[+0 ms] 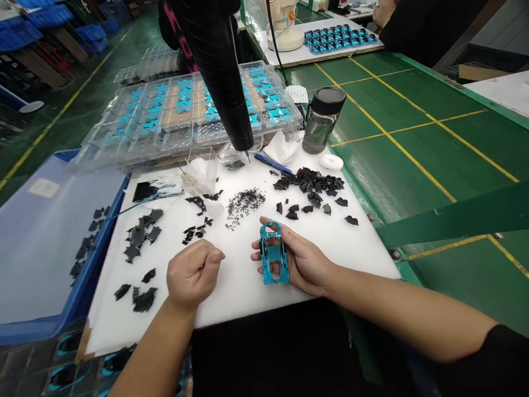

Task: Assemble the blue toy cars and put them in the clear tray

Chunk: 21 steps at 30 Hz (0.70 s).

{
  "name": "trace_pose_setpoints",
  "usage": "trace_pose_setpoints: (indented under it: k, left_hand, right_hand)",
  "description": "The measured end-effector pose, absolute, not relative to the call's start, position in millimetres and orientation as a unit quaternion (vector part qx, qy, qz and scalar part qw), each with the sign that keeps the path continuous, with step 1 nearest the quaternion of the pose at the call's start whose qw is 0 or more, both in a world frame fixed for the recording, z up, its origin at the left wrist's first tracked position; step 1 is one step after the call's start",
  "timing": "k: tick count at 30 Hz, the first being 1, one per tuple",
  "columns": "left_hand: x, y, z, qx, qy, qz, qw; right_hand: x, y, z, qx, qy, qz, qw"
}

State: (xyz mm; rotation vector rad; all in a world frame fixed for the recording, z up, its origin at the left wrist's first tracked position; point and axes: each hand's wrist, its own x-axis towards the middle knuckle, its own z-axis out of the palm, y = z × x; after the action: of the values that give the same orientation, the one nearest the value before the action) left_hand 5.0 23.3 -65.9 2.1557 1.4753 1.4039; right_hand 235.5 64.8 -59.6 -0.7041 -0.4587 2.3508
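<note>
My right hand [303,259] grips a small teal toy car body [273,253], upside down, above the white foam pad [248,286]. My left hand [193,273] rests on the pad to its left, fingers curled into a loose fist; what it holds, if anything, is hidden. A heap of tiny black screws [244,202] lies just beyond both hands. Black plastic parts sit in a pile at the pad's far right [312,184] and in scattered groups at the left [140,234]. A black electric screwdriver [223,77] hangs over the pad's far edge.
Clear trays of teal parts [185,110] stand behind the pad. A dark-lidded jar [322,118], a blue pen [273,164] and a white tissue [281,148] lie at the back right. A blue bin [45,242] is at the left; a green conveyor [413,138] runs on the right.
</note>
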Motion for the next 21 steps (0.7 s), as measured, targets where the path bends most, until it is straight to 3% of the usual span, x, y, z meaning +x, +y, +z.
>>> trace_pose_setpoints:
  k: [12,18,21]
  left_hand:
    - [7,24,-72,0.661,0.538,0.52,0.06]
    - [9,23,-56,0.519,0.592,0.595,0.16]
    - [-5,10,-32,0.448,0.618,0.626,0.157]
  right_hand:
    - [234,65,-54,-0.307,-0.174,0.881,0.314]
    - [233,66,-51,-0.359,-0.174,0.861,0.315]
    - [234,66,-52,-0.366,-0.185,0.858,0.311]
